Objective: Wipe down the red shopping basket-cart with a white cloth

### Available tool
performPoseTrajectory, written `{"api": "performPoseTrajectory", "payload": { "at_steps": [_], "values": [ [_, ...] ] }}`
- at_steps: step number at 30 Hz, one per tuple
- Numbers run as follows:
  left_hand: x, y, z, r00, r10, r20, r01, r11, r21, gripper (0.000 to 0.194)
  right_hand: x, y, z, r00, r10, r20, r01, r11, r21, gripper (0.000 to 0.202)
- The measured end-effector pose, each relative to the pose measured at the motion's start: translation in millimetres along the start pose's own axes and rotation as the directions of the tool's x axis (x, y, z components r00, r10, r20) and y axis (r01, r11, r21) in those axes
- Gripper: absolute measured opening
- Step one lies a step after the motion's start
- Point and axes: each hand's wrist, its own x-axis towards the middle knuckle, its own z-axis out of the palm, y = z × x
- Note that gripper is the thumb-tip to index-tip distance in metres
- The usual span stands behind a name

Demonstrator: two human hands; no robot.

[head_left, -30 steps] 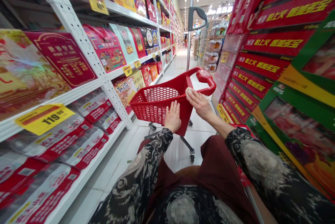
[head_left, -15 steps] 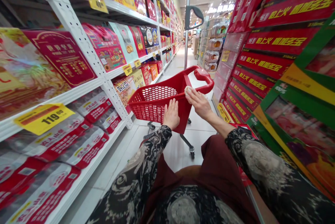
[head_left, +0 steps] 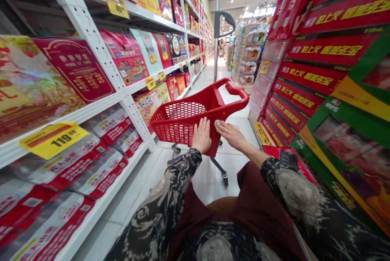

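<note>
A red plastic shopping cart [head_left: 217, 111] with a perforated basket stands in front of me, its looped handle toward the right. My left hand [head_left: 201, 135] lies flat on the cart's near side wall, fingers stretched out and together. Beside it, my right hand [head_left: 231, 134] presses a whitish cloth [head_left: 217, 123] against the solid side panel below the handle. Most of the cloth is hidden under the fingers, and only its edge shows at the fingertips.
White shelves [head_left: 122, 94] with boxed goods and bottle packs line the left. Stacked red cartons [head_left: 323, 51] and green boxes [head_left: 344, 118] rise on the right. A metal pole with a grey loop handle [head_left: 217, 25] stands behind the cart. Another red container [head_left: 271, 151] is beside my right forearm.
My right hand has slid down with the cloth, from the rim near the handle to the side panel. The left hand stays on the cart's wall, barely moved.
</note>
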Motion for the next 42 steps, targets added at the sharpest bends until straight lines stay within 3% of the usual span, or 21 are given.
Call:
{"api": "performPoseTrajectory", "payload": {
  "at_steps": [4, 6, 9, 13, 15, 18, 20, 24, 27, 32, 35, 37, 40, 42],
  "values": [
    [11.0, -8.0, -8.8, 0.999, -0.044, -0.012, 0.044, 0.999, 0.014, 0.076, 33.0, 15.9, -22.3, 0.968, 0.116, -0.222, -0.112, 0.993, 0.034, 0.042],
    [16.9, -12.1, -12.8, 0.999, -0.049, -0.018, 0.05, 0.998, 0.025, 0.076, 44.7, 20.6, -25.4, 0.954, 0.164, -0.252, -0.16, 0.986, 0.037, 0.041],
    [25.0, -19.8, -14.7, 0.997, -0.072, -0.004, 0.072, 0.996, 0.044, 0.076, 43.5, 16.1, -14.7, 0.975, 0.154, -0.159, -0.152, 0.988, 0.025, 0.04],
    [33.1, -32.1, -10.4, 0.98, -0.181, 0.086, 0.178, 0.983, 0.042, 0.075, 22.3, -0.2, 5.6, 0.999, 0.047, 0.024, -0.048, 0.999, 0.015, 0.037],
    [35.6, -36.7, -8.0, 0.962, -0.223, 0.155, 0.221, 0.975, 0.029, 0.075, 16.5, -0.4, 5.5, 1.0, 0.021, 0.017, -0.022, 0.999, 0.026, 0.037],
    [39.0, -40.3, -7.9, 0.95, -0.239, 0.2, 0.24, 0.971, 0.022, 0.074, 21.2, 19.1, -10.5, 0.98, 0.125, -0.157, -0.121, 0.992, 0.034, 0.04],
    [41.6, -41.2, -10.5, 0.95, -0.238, 0.201, 0.24, 0.971, 0.019, 0.073, 29.8, 41.1, -24.7, 0.928, 0.254, -0.273, -0.252, 0.967, 0.042, 0.042],
    [45.0, -40.5, -17.4, 0.952, -0.215, 0.216, 0.216, 0.976, 0.016, 0.07, 47.6, 69.5, -39.5, 0.873, 0.386, -0.298, -0.38, 0.921, 0.081, 0.042],
    [44.0, -37.5, -19.6, 0.959, -0.189, 0.21, 0.191, 0.982, 0.012, 0.067, 60.5, 55.4, -36.1, 0.881, 0.414, -0.23, -0.411, 0.909, 0.066, 0.04],
    [37.6, -29.5, -18.4, 0.97, -0.146, 0.192, 0.15, 0.989, -0.006, 0.066, 77.8, 7.9, -24.7, 0.953, 0.29, -0.089, -0.289, 0.957, 0.026, 0.038],
    [33.6, -26.9, -16.9, 0.977, -0.121, 0.178, 0.127, 0.992, -0.023, 0.067, 76.4, 8.2, -29.3, 0.951, 0.287, -0.118, -0.283, 0.958, 0.051, 0.04],
    [31.9, -26.8, -15.3, 0.982, -0.104, 0.156, 0.113, 0.992, -0.048, 0.067, 69.4, 24.7, -38.4, 0.912, 0.346, -0.221, -0.34, 0.938, 0.063, 0.043],
    [31.0, -27.4, -12.1, 0.991, -0.098, 0.094, 0.105, 0.991, -0.078, 0.069, 53.7, 58.0, -51.4, 0.779, 0.487, -0.395, -0.497, 0.864, 0.086, 0.047],
    [30.9, -27.0, -9.9, 0.983, -0.173, 0.065, 0.178, 0.98, -0.09, 0.072, 44.5, 72.9, -53.0, 0.712, 0.545, -0.443, -0.555, 0.823, 0.12, 0.049]
  ]
}}
